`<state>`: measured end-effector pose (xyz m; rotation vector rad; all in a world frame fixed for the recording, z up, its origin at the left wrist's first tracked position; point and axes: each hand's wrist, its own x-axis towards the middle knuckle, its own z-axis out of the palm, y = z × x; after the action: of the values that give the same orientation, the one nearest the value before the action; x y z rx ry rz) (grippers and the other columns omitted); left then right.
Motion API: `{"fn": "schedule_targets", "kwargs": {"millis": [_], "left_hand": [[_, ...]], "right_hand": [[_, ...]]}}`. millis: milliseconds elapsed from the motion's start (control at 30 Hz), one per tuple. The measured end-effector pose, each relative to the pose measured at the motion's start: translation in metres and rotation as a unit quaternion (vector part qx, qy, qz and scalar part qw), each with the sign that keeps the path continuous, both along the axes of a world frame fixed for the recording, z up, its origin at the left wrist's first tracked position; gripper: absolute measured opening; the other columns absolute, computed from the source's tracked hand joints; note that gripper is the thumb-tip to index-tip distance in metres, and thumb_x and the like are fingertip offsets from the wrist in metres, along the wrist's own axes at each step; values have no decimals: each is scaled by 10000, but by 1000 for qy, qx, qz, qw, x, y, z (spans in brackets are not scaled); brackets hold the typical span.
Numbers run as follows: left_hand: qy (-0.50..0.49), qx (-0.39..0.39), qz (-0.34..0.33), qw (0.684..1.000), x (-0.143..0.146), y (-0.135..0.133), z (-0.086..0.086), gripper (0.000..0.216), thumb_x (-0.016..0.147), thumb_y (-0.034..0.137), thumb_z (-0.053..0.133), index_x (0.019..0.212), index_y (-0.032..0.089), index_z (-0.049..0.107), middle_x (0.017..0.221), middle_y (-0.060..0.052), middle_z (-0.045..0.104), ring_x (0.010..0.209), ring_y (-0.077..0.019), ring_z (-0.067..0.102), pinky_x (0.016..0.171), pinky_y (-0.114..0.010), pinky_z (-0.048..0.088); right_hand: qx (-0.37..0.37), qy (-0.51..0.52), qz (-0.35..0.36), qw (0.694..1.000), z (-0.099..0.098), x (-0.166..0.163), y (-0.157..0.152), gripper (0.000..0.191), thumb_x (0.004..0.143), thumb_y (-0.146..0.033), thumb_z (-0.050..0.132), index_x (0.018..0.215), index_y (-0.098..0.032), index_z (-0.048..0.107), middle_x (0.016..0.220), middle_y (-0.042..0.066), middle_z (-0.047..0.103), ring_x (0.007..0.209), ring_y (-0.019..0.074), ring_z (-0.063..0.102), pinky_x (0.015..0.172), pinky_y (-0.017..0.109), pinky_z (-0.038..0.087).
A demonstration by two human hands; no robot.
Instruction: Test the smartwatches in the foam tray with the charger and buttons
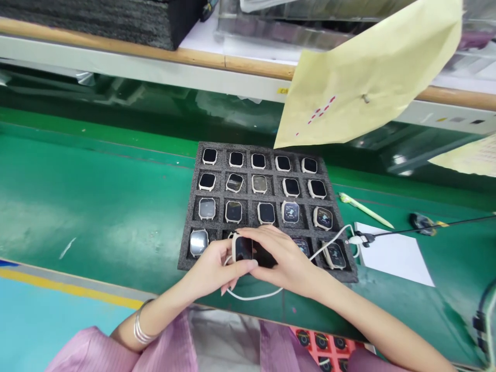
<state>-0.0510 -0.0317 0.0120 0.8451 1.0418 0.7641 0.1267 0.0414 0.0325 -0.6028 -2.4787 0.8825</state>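
A smartwatch without a strap (243,249), with a pale case and dark screen, is held over the front of a grey foam tray (221,213). My left hand (211,266) is closed round its left side, beside a white cable (253,297). From the right, my right hand (284,256) grips it too, thumb and fingers at the screen. Between those fingers shows another dark, glossy surface; I cannot tell what it belongs to. Rows of similar watches sit in the tray's compartments, some with lit screens (290,212). My hands hide part of the front row.
Right of the tray lie a green pen (366,211), white paper (399,253) and a black cable joined to the white one. A yellow sheet (349,88) hangs from the shelf edge (147,62) above. A red tray (321,341) with round black parts is below the table's front edge.
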Motion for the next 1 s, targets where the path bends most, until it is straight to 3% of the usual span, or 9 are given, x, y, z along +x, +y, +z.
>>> {"fn": "schedule_targets", "kwargs": {"millis": [167, 333, 500, 800, 1000], "left_hand": [[12, 17, 19, 1000, 5, 0, 3, 233, 820, 359, 681, 827, 158, 563, 471, 105, 427, 350, -39, 336, 344, -156, 235], [14, 30, 16, 999, 6, -1, 1, 283, 806, 393, 698, 866, 142, 582, 604, 65, 470, 437, -49, 387, 397, -170, 306], [26, 34, 22, 999, 7, -3, -1, 223, 857, 359, 646, 851, 156, 554, 505, 94, 427, 378, -46, 358, 367, -161, 259], [-12, 2, 8, 1000, -3, 0, -2, 340, 866, 484, 603, 786, 164, 521, 408, 86, 479, 278, -39, 311, 313, -153, 226], [-19, -1, 13, 1000, -1, 0, 0, 367, 867, 514, 591, 805, 159, 527, 392, 102, 427, 294, -36, 266, 313, -159, 159]], "right_hand": [[34, -5, -8, 999, 6, 6, -2, 402, 860, -185, 600, 1257, -157, 540, 1173, 133, 674, 1048, 261, 645, 908, 453, 531], [84, -23, -1, 996, 9, 10, -3, 415, 894, -227, 605, 1291, -127, 535, 1222, 167, 656, 1072, 288, 644, 932, 484, 522], [74, -50, 7, 996, 7, 8, -1, 396, 914, -242, 600, 1292, -138, 545, 1223, 155, 659, 1086, 286, 638, 944, 491, 520], [116, -5, -18, 993, -10, 0, -7, 351, 956, -267, 560, 1280, -134, 546, 1167, 167, 668, 1052, 273, 658, 875, 453, 560], [73, 53, -29, 996, -25, 2, -8, 464, 922, -283, 612, 1352, -152, 497, 1207, 168, 638, 1101, 262, 636, 881, 419, 567]]}}
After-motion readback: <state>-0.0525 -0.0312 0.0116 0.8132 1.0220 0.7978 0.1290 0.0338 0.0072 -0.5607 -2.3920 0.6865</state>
